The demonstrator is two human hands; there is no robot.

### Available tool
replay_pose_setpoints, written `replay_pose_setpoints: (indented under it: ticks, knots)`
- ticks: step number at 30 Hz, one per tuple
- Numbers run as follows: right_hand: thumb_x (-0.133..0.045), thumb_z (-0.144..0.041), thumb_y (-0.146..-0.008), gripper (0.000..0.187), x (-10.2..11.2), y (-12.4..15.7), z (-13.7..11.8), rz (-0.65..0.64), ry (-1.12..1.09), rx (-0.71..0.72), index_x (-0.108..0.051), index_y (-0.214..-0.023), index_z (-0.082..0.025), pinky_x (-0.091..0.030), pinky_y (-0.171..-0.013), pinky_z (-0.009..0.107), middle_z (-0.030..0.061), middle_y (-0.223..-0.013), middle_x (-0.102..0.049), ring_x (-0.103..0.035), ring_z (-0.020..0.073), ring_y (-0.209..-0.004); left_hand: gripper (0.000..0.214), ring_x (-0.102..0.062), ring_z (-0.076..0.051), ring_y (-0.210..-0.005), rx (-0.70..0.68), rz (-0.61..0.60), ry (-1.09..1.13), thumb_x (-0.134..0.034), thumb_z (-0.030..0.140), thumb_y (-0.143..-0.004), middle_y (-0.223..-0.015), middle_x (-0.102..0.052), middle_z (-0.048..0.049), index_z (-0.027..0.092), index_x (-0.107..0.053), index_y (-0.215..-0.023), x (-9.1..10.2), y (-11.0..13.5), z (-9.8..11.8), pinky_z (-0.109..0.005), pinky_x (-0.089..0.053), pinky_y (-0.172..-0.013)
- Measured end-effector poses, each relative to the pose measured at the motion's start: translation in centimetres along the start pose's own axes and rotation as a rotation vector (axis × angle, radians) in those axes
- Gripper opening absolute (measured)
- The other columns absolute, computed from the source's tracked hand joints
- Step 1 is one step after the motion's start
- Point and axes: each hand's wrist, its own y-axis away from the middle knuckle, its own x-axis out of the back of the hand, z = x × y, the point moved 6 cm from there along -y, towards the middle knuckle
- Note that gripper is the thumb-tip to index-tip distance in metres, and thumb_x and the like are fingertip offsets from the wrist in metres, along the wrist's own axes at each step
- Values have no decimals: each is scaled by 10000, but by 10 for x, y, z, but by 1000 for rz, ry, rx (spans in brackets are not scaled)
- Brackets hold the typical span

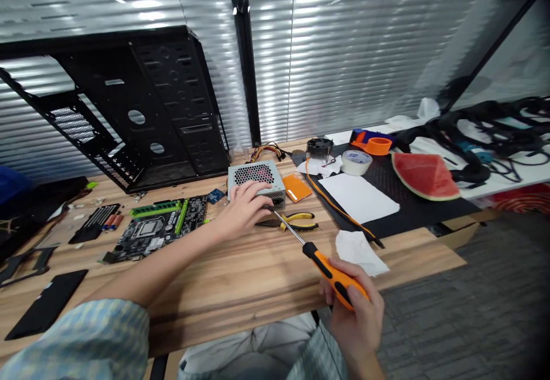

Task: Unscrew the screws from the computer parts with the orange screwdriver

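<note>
A grey power supply (pixel 275 175) with a honeycomb fan grille lies on the wooden table. Over its front edge lies my left hand (pixel 244 211), its fingers bent and pressed against the casing; the thumb is hidden. My right hand (pixel 358 305) is wrapped around the orange and black handle of a screwdriver (pixel 320 259). The metal shaft points up and left, with its tip at the front right of the power supply, close to my left fingertips. Whether the tip sits in a screw is too small to tell. Pliers (pixel 301 221) with yellow and black handles lie under the shaft.
Left of the power supply lies a motherboard (pixel 158 228), with a black computer case (pixel 172 105) standing behind it. To the right are an orange card (pixel 296 188), a cooling fan (pixel 319 148), a tape roll (pixel 356 162), white paper (pixel 361 196) and a watermelon slice (pixel 425 173).
</note>
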Motion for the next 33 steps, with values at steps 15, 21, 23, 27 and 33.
replay_pose_setpoints:
  ticks: [15, 21, 23, 27, 33]
  knots:
    - [-639, -395, -800, 285, -1, -4, 11, 124, 48, -132, -699, -935, -152, -345, -398, 224, 24, -683, -631, -498, 99, -432, 319, -355, -328, -1307, 84, 11, -31, -522, 398, -938, -1449, -468, -135, 236, -589, -1205, -2, 22, -5, -514, -265, -1011]
    - [-662, -439, -785, 340, -7, -6, 19, 153, 39, -220, -677, -973, -155, -358, -402, 216, -32, -546, -551, -461, 97, -421, 343, -377, -326, -1290, 84, 11, -49, -508, 429, -939, -1434, -475, -145, 226, -591, -1202, -5, 41, -1, -509, -253, -1002]
    - [-673, -451, -774, 350, -7, -7, 21, 168, 40, -227, -679, -958, -154, -365, -401, 220, -23, -580, -577, -452, 90, -418, 345, -374, -328, -1292, 88, 3, -36, -512, 434, -936, -1434, -475, -143, 228, -595, -1200, -7, 44, -1, -513, -246, -1012]
    - [-678, -465, -771, 381, -5, -8, 28, 149, 58, -233, -684, -982, -147, -369, -395, 220, -8, -615, -600, -473, 93, -422, 360, -363, -337, -1307, 101, -19, -4, -517, 430, -933, -1438, -468, -153, 219, -590, -1216, -12, 47, -1, -536, -238, -1026]
    - [-665, -466, -790, 391, -3, -11, 33, 126, 91, -201, -685, -1018, -149, -383, -405, 226, -8, -624, -598, -503, 106, -441, 392, -353, -351, -1315, 142, -53, 32, -516, 459, -925, -1446, -456, -152, 233, -587, -1238, -14, 49, -2, -557, -247, -1028]
